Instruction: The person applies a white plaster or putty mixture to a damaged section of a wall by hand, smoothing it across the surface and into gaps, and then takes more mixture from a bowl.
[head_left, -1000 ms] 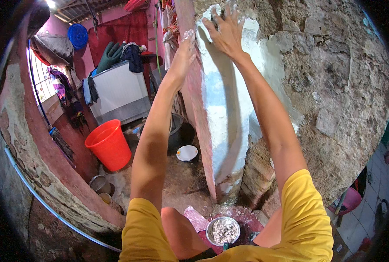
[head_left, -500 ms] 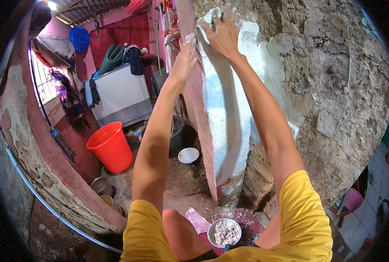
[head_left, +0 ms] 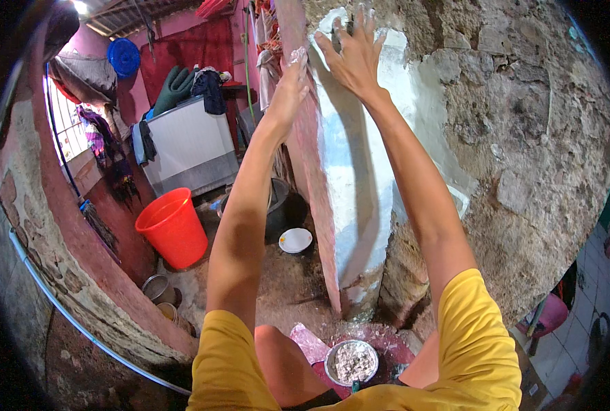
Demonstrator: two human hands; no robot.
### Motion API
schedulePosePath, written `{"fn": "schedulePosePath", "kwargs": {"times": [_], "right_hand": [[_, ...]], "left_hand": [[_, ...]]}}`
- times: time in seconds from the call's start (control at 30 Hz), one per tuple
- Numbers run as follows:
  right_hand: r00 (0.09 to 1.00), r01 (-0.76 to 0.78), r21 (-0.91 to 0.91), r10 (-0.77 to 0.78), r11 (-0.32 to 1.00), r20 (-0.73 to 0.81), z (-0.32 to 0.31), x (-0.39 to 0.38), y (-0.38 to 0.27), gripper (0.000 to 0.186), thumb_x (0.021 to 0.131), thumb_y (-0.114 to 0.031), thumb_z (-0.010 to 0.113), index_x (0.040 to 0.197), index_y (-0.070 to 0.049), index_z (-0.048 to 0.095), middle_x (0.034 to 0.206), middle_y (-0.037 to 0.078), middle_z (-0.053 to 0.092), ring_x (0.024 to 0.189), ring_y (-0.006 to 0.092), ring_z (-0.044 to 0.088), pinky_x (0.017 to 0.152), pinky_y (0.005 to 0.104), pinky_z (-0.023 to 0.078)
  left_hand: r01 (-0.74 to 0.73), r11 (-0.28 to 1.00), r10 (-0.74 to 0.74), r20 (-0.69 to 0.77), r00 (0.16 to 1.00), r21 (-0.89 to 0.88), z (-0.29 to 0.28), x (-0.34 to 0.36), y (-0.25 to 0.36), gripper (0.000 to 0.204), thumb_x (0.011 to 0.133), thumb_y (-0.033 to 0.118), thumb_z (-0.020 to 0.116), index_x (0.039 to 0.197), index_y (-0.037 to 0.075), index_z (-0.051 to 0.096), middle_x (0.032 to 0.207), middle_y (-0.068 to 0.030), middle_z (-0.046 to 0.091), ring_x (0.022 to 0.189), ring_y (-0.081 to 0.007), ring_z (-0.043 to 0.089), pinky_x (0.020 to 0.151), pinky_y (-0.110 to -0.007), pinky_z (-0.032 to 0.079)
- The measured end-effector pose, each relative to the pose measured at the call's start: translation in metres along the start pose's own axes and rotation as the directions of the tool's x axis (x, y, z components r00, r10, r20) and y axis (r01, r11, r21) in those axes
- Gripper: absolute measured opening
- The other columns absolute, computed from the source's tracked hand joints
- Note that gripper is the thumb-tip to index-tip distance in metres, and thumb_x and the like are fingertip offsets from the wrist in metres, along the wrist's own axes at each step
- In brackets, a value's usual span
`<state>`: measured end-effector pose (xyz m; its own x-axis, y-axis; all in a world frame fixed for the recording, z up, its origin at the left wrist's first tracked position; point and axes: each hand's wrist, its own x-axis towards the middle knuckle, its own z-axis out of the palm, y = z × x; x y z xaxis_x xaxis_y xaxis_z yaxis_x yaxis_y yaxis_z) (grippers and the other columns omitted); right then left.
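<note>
Hands high on a battered wall (head_left: pixel 524 137): the right hand (head_left: pixel 354 61) has barely shifted in half a second, and the left hand (head_left: pixel 288 96) has stayed put.

Nearest, a bowl (head_left: pixel 327 363) of lumpy white paste (head_left: pixel 353 361) sits between the person's legs (head_left: pixel 284 366). Above, the right fingers spread over the top of a white patch (head_left: pixel 336 147) bordered by rough, bare masonry; the left is at the pink edge (head_left: pixel 308 144), side-on, and I cannot tell whether its fingers press together. Beyond: a red bucket (head_left: pixel 172 233), a boxy white chest (head_left: pixel 188 144), a round blue lid (head_left: pixel 123 57).
</note>
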<state>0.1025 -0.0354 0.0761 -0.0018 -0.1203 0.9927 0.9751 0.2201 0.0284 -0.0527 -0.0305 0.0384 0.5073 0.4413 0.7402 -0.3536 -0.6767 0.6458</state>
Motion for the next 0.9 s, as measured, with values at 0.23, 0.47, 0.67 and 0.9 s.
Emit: {"fn": "schedulePosePath", "kwargs": {"times": [0.23, 0.47, 0.67, 0.9], "right_hand": [[0.992, 0.121, -0.031, -0.12, 0.992, 0.028, -0.023, -0.006, -0.025, 0.064, 0.082, -0.055, 0.047, 0.115, -0.001, 0.057, 0.143, 0.026, 0.019, 0.134, 0.0425, 0.012, 0.104, 0.0619, 0.001], [0.991, 0.12, -0.097, -0.113, 0.988, 0.07, -0.005, -0.011, -0.011, 0.076, 0.083, -0.061, 0.04, 0.123, 0.003, 0.05, 0.145, 0.026, 0.015, 0.136, 0.0404, 0.008, 0.103, 0.0629, 0.0], [0.995, 0.06, -0.022, -0.058, 0.998, 0.082, -0.016, -0.012, -0.015, 0.074, 0.085, -0.058, 0.039, 0.124, 0.004, 0.047, 0.143, 0.028, 0.018, 0.135, 0.042, 0.01, 0.103, 0.0634, 0.002], [0.99, 0.117, 0.014, -0.117, 0.993, 0.081, 0.0, -0.017, -0.031, 0.068, 0.084, -0.053, 0.044, 0.123, 0.003, 0.049, 0.143, 0.028, 0.019, 0.135, 0.0405, 0.01, 0.104, 0.0618, 0.003]], "left_hand": [[0.059, 0.998, -0.059, -0.039, 0.998, 0.002, -0.009, -0.005, 0.004, 0.072, 0.093, 0.053, 0.024, 0.144, 0.007, 0.001, 0.15, -0.0114, 0.011, 0.138, -0.0249, 0.01, 0.11, -0.042, 0.012], [0.054, 0.997, -0.056, -0.029, 0.998, -0.059, 0.0, -0.002, 0.005, 0.071, 0.093, 0.054, 0.022, 0.144, 0.007, 0.007, 0.15, -0.0105, 0.01, 0.138, -0.0249, 0.009, 0.11, -0.042, 0.013], [0.056, 0.997, -0.058, -0.035, 0.998, -0.05, -0.001, -0.003, 0.008, 0.071, 0.092, 0.055, 0.02, 0.144, 0.007, 0.01, 0.15, -0.0101, 0.013, 0.138, -0.024, 0.01, 0.11, -0.04, 0.013], [-0.002, 0.997, 0.003, 0.016, 1.0, -0.081, -0.006, 0.002, -0.001, 0.075, 0.092, 0.058, 0.019, 0.143, 0.005, 0.009, 0.15, -0.0101, 0.012, 0.138, -0.025, 0.011, 0.11, -0.04, 0.013]]}}
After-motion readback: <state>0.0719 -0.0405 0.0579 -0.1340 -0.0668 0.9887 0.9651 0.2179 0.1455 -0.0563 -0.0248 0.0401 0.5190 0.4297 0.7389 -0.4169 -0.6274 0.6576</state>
